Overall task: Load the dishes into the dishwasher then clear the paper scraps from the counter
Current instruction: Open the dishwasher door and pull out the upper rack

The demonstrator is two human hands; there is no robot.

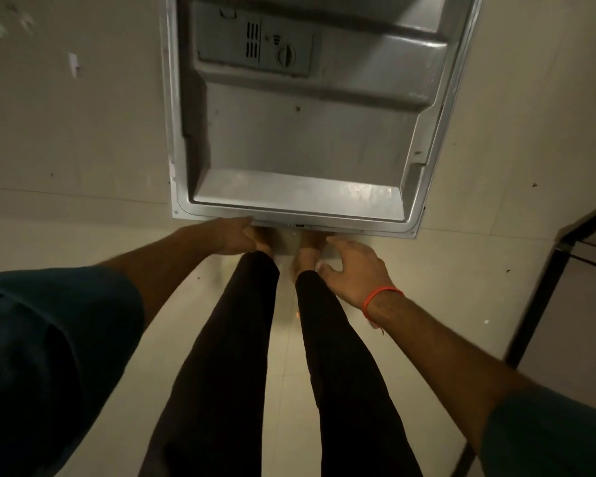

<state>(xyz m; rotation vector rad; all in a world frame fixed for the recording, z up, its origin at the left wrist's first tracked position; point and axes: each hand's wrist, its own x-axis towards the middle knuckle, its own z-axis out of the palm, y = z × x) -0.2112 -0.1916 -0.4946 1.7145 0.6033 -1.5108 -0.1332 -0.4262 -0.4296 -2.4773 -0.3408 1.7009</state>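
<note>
Dishwasher door (307, 132) folded down flat, inner steel face up, detergent dispenser (255, 46) toward the far end. Left hand (234, 235) at the door's near edge, fingers curled under the lip, gripping it. Right hand (355, 270) just below that edge, apart from it, fingers loosely spread, holding nothing. Bare feet on pale floor tiles (83, 132) beneath.

No readable text, brand or number is showing anywhere — the detergent dispenser panel (255, 43) at 12 o'clock on the open dishwasher door (300, 139) is displaying only unlettered vents and small bar marks.
</note>
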